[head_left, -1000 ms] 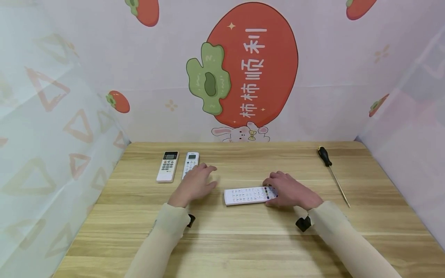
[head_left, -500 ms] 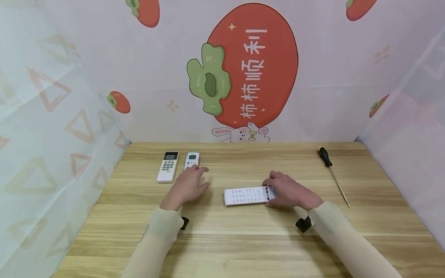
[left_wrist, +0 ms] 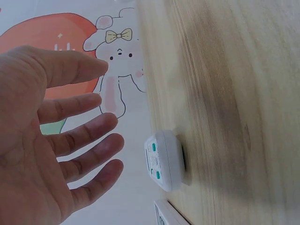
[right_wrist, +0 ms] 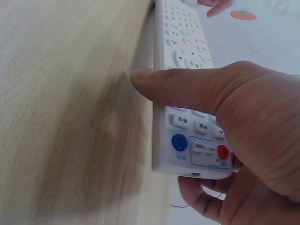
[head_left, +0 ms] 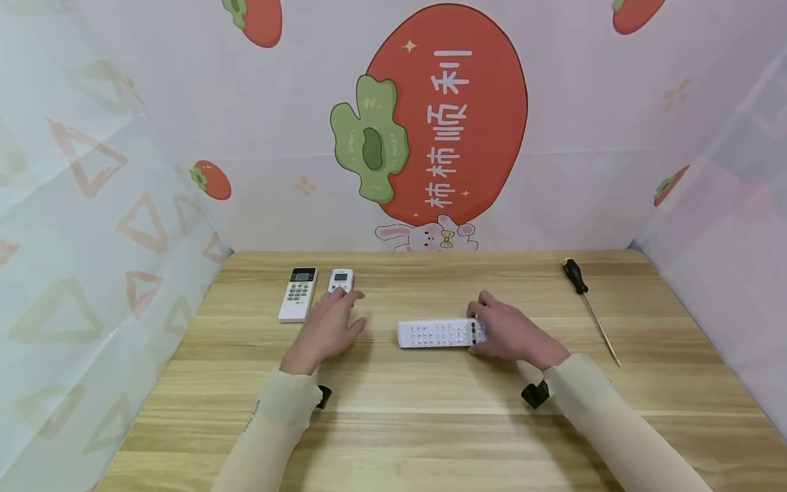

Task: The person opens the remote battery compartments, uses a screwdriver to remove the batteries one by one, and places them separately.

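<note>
My right hand [head_left: 513,331] grips the right end of a long white remote control [head_left: 433,333], which lies crosswise. In the right wrist view the thumb crosses the edge of this remote [right_wrist: 183,157], with fingers on its far side; a shadow falls on the wood beside it. My left hand [head_left: 322,328] hovers with relaxed, spread fingers over a slim white air-conditioner remote [head_left: 341,279], hiding its lower part. Apart from the palm, that remote's end [left_wrist: 169,161] shows in the left wrist view. Nothing is between the left fingers.
A second air-conditioner remote [head_left: 298,295], with a dark top, lies at the back left. At the right lies a screwdriver [head_left: 576,277] with a black handle, its shaft pointing toward me. A patterned cloth wall [head_left: 295,219] stands behind the wooden table [head_left: 393,437].
My left hand has drawn left, over the slim remote. My right hand and the long remote have shifted slightly upward in the head view, and the remote has straightened a little.
</note>
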The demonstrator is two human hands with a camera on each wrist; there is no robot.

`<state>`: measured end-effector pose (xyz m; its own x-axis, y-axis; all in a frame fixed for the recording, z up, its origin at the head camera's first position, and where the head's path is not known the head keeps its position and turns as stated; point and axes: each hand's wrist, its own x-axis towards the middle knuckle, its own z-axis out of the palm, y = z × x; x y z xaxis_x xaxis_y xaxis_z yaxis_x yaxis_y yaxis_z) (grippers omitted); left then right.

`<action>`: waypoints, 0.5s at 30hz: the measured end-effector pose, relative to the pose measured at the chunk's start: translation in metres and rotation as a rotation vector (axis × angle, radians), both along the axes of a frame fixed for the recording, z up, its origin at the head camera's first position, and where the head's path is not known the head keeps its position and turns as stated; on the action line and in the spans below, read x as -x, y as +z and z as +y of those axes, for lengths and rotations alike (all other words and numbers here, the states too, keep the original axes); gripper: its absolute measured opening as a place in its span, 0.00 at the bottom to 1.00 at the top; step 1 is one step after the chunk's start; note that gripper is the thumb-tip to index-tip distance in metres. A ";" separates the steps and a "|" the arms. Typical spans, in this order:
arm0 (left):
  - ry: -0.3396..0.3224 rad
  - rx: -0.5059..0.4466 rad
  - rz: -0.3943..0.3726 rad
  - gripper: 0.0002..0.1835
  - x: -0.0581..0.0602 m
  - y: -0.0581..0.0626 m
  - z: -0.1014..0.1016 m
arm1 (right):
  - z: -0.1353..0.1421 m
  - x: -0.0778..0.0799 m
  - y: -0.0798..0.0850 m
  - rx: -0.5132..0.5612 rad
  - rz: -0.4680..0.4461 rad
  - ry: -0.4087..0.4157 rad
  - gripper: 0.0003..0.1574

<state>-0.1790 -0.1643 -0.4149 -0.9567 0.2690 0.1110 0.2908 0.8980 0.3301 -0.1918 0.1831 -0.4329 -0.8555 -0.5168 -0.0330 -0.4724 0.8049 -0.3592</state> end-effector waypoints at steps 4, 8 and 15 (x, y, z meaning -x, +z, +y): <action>0.000 0.002 0.018 0.24 0.000 0.000 0.000 | 0.000 0.001 0.001 0.009 0.041 0.002 0.30; -0.004 0.003 0.024 0.24 0.000 0.000 0.001 | -0.001 0.003 0.003 0.008 0.061 -0.005 0.29; -0.006 -0.002 0.008 0.25 -0.001 0.002 0.003 | -0.002 0.003 0.005 0.013 0.069 -0.021 0.26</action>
